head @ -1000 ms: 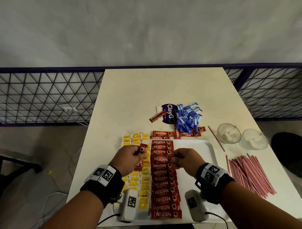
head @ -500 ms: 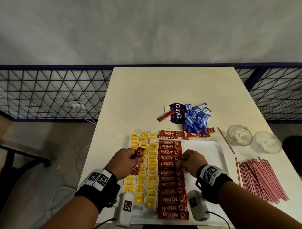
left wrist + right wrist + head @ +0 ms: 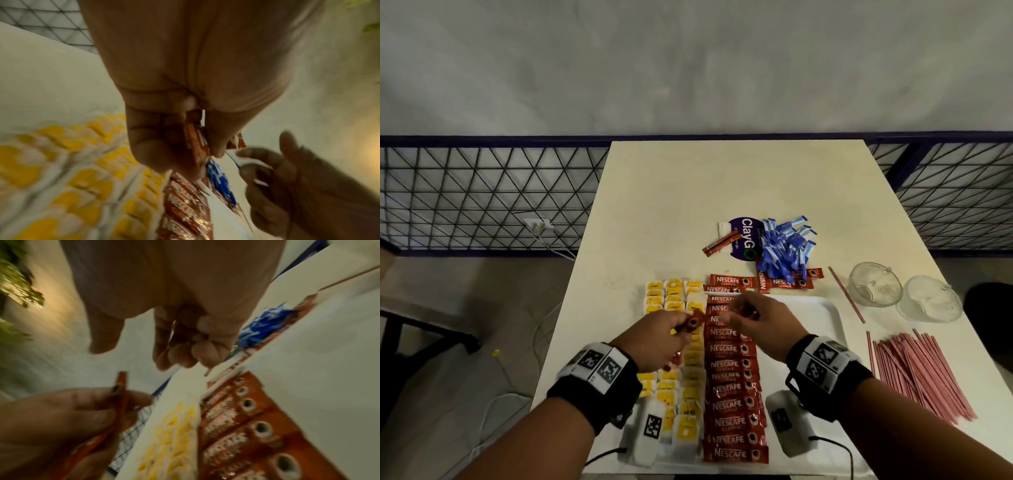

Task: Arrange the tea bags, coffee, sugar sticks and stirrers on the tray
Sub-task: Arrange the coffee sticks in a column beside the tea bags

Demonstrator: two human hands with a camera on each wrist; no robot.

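Observation:
A white tray (image 3: 822, 315) holds rows of yellow tea bags (image 3: 671, 294) on its left and a column of red coffee sachets (image 3: 732, 407) beside them. My left hand (image 3: 688, 323) hovers over the tea bags and pinches a few red coffee sachets (image 3: 197, 142) between thumb and fingers. My right hand (image 3: 743, 311) hovers just right of it over the top of the sachet column; in the right wrist view its fingers (image 3: 185, 353) are curled with nothing seen in them. Blue sugar sticks (image 3: 786, 250) lie piled beyond the tray. Pink stirrers (image 3: 917, 373) lie in a heap on the right.
Loose coffee sachets (image 3: 732, 281) lie at the tray's far edge. A purple pack (image 3: 744, 238) sits beside the sugar pile. Two glass bowls (image 3: 875, 284) (image 3: 929, 303) stand at the right, with a single stirrer (image 3: 846, 294) near them. The tray's right half is bare.
My right hand has lifted off the sachet column and moved up towards my left hand. The left hand, still holding sachets, has shifted slightly away from me.

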